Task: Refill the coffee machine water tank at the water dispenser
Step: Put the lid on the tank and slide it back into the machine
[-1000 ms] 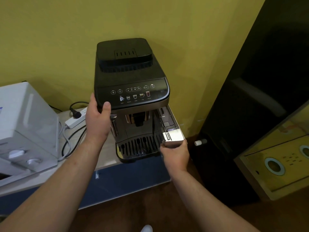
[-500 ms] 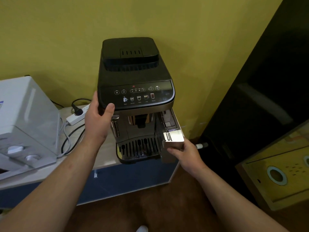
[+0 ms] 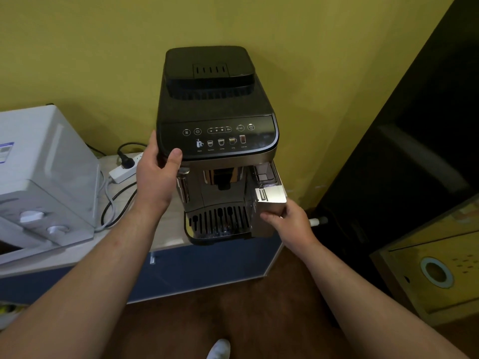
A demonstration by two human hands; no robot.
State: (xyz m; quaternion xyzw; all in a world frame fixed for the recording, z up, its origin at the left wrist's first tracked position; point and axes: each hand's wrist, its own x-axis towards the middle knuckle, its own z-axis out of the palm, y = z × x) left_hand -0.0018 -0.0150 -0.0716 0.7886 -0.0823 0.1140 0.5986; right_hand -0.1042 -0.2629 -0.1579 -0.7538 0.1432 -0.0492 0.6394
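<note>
A black and silver coffee machine (image 3: 216,117) stands on a low cabinet against the yellow wall. Its water tank (image 3: 269,196), with a silver front plate, sticks partly out of the machine's right front. My left hand (image 3: 155,174) grips the machine's front left corner, thumb on the control panel's edge. My right hand (image 3: 287,221) holds the tank's silver front from below and from the right. The tank's inside and water level are hidden.
A white appliance (image 3: 39,177) sits on the cabinet top (image 3: 166,239) at the left, with a power strip (image 3: 124,169) and cables between it and the machine. A tall black unit (image 3: 404,151) stands right. A yellow box (image 3: 435,270) is at lower right.
My right hand has shifted from the tank's front underside to its right side. The view has moved slightly; my left hand stays on the machine's corner.
</note>
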